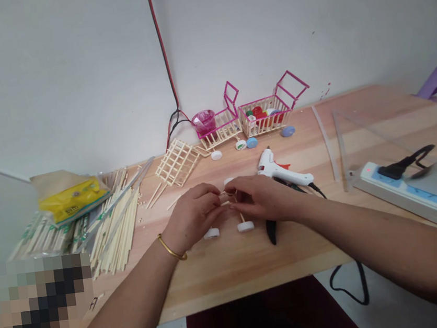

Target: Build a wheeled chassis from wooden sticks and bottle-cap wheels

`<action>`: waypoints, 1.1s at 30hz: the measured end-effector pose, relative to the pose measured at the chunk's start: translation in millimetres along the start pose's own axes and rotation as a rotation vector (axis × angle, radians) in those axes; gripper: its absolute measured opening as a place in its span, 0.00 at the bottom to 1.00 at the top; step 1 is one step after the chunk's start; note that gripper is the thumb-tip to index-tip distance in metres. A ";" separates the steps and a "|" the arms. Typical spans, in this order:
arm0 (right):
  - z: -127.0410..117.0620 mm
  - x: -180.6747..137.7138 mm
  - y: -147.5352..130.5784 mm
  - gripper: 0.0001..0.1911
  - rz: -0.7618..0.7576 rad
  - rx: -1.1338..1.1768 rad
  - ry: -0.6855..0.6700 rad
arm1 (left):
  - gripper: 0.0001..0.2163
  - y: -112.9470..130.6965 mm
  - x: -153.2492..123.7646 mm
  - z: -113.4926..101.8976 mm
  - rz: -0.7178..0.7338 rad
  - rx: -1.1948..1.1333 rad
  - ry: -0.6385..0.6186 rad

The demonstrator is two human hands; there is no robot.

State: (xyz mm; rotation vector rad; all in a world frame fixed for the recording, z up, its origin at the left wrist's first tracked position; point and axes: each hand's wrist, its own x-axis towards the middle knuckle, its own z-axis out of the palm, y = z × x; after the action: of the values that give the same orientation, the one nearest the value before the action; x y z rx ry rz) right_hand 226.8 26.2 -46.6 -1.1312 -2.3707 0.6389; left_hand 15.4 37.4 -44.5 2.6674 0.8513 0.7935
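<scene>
My left hand (190, 212), with a gold bracelet at the wrist, has its fingers curled in around a small frame of pale wooden sticks (242, 217). Facing it, my right hand (259, 196) pinches the same frame from the other side. White caps sit on the frame as wheels: a near-left cap (211, 233), a near-right cap (245, 226) and a far cap (228, 181) partly behind my fingers. The fingers hide most of the joint between them. Just beyond my right hand lies a white glue gun (282, 170), and a black pointed handle (272, 231) shows below that hand.
Bundled sticks (118, 233) and a yellow packet (74, 199) lie at left. A stick lattice (179, 162) and two small carts, one with a purple cup (204, 122), one holding coloured caps (264, 116), stand by the wall. A power strip (398, 185) is at right.
</scene>
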 end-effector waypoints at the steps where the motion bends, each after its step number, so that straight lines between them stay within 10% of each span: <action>1: 0.1 0.0 0.0 0.10 0.000 0.003 0.002 | 0.05 -0.2 0.0 0.0 0.002 0.001 -0.001; 33: 1.4 -0.1 -0.4 0.15 0.077 0.080 0.007 | 0.06 1.0 0.1 0.3 -0.017 0.016 -0.026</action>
State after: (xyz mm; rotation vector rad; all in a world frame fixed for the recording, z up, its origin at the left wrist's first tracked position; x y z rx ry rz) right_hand 225.8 25.6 -47.6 -1.1920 -2.2833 0.7477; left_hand 16.1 36.7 -44.4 2.6748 0.8762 0.7502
